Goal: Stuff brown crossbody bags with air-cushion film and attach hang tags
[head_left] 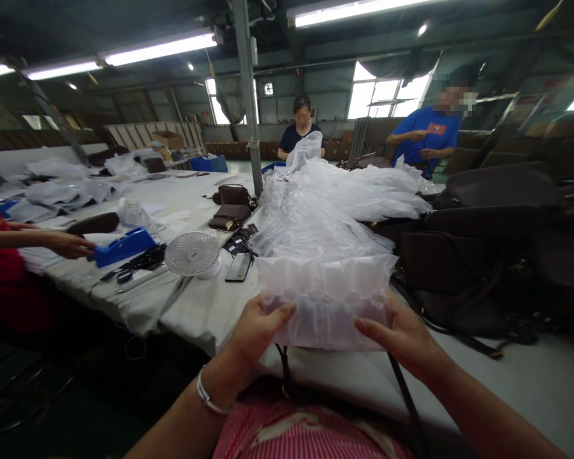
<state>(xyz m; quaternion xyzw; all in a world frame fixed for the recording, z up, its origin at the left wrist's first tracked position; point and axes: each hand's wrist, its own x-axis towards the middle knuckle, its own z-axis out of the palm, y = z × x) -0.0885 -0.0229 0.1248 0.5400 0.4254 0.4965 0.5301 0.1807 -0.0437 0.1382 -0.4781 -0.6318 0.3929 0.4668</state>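
Note:
A puffy translucent plastic air cushion (328, 303) is held level above the near edge of the white table. My left hand (261, 322) grips its left end, with the thumb on top. At the right end my right hand (399, 328) holds it the same way; the fingers of both hands are mostly hidden behind it. Dark straps hang below the cushion. Just beyond it lies a large heap of clear plastic packaging (316, 210).
Dark bags (463, 274) are piled on the right. Left of the heap are a phone (238, 267), a white fan (192, 254) and a brown bag (232, 207). A person's hand (71, 244) touches a blue dispenser (124, 247). Two people are across the table.

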